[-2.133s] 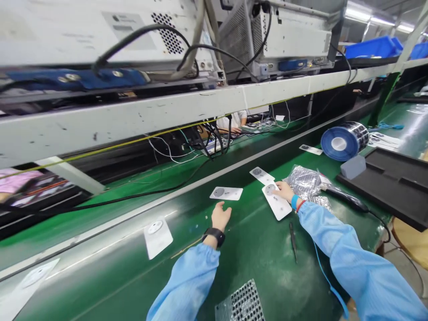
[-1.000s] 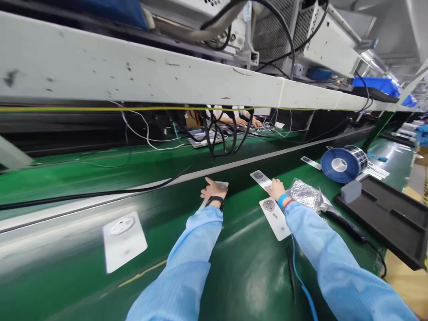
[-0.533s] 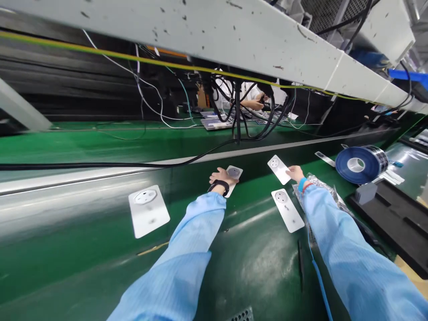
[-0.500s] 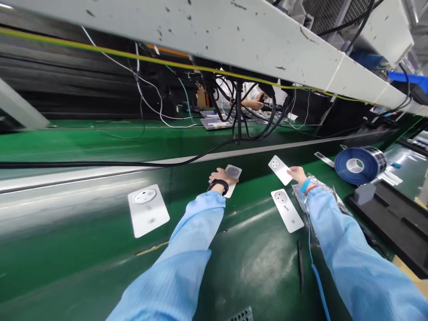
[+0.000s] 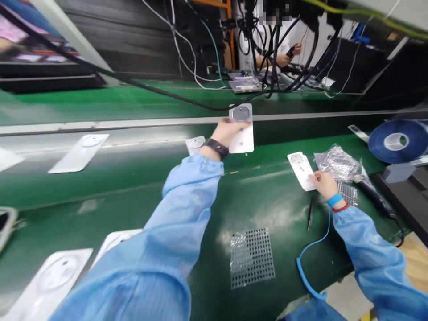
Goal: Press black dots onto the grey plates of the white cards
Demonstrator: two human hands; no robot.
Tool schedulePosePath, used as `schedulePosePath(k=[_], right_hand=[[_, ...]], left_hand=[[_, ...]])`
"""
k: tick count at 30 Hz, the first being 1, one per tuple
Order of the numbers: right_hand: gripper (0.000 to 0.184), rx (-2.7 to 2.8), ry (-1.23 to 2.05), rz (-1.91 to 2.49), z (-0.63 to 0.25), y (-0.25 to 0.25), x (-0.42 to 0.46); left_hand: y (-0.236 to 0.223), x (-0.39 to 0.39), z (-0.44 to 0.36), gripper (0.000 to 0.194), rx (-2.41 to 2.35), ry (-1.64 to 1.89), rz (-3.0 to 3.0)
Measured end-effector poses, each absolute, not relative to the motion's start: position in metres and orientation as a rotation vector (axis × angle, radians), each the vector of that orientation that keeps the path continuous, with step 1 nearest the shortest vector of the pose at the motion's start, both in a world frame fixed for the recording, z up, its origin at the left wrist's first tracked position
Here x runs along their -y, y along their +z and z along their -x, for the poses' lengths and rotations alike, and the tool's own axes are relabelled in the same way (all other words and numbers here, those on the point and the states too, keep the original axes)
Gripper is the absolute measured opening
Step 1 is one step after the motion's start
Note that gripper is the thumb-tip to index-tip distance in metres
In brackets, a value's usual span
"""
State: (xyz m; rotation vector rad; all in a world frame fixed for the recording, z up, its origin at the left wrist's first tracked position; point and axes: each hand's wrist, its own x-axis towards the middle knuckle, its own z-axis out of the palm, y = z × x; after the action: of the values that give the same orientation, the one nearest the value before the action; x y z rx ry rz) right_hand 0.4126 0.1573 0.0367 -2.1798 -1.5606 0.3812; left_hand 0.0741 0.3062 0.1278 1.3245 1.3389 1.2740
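Note:
My left hand (image 5: pixel 230 133) lies across a white socket plate with a grey round face (image 5: pixel 241 129), fingers over its side, at the far part of the green belt (image 5: pixel 140 107). Just left of that wrist, a smaller-looking white plate (image 5: pixel 195 143) lies on the belt. My right hand (image 5: pixel 324 185) rests with its fingertips on the edge of another white socket plate (image 5: pixel 301 170). Beside that hand lies a crumpled silver anti-static bag (image 5: pixel 336 162). Further white plates (image 5: pixel 80 154) lie flat on the belt's left side.
Black tweezers (image 5: pixel 310 213) and a perforated plastic sheet (image 5: pixel 252 257) lie on the green mat. A coiled blue wrist-strap cord (image 5: pixel 307 272) runs from my right wrist. A blue tape roll (image 5: pixel 391 141) stands at right. A co-worker's hand (image 5: pixel 287 58) works beyond hanging cables (image 5: pixel 274 49).
The view has swung and tilted along the belt. My right hand has moved from the plate near the far edge onto another plate, and the left hand now lies over a plate at the far edge.

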Motion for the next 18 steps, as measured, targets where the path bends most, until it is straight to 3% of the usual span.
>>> schedulePosePath(k=[3,5,7,10,11,13,16,18], right_hand=[[0.029,1.696,0.294,2.046,-0.38,0.059,-0.135],[0.031,1.835,0.327,1.889,-0.34,0.068,-0.105],[0.028,2.079,0.409,1.591,-0.291,0.064,-0.073],[0.042,2.243,0.515,1.329,-0.227,0.04,-0.041],[0.042,2.245,0.549,1.311,-0.213,0.03,-0.037],[0.032,2.233,0.584,1.302,-0.198,0.012,-0.038],[0.007,2.208,0.608,1.282,-0.199,0.002,-0.047],[0.005,2.193,0.64,1.25,-0.205,0.006,-0.05]], left_hand=[[0.147,-0.24,-0.028,0.009,-1.32,1.206,-1.166],[0.146,-0.188,0.0,0.014,-1.356,1.209,-1.066],[0.134,-0.138,0.021,0.036,-1.46,1.249,-0.969],[0.1,-0.081,0.039,0.09,-1.616,1.394,-0.858],[0.087,-0.069,0.042,0.097,-1.662,1.41,-0.861],[0.063,-0.054,0.045,0.083,-1.762,1.33,-1.058],[0.04,-0.047,0.039,0.03,-1.786,1.054,-1.398],[0.035,-0.045,0.03,0.021,-1.726,0.926,-1.469]])
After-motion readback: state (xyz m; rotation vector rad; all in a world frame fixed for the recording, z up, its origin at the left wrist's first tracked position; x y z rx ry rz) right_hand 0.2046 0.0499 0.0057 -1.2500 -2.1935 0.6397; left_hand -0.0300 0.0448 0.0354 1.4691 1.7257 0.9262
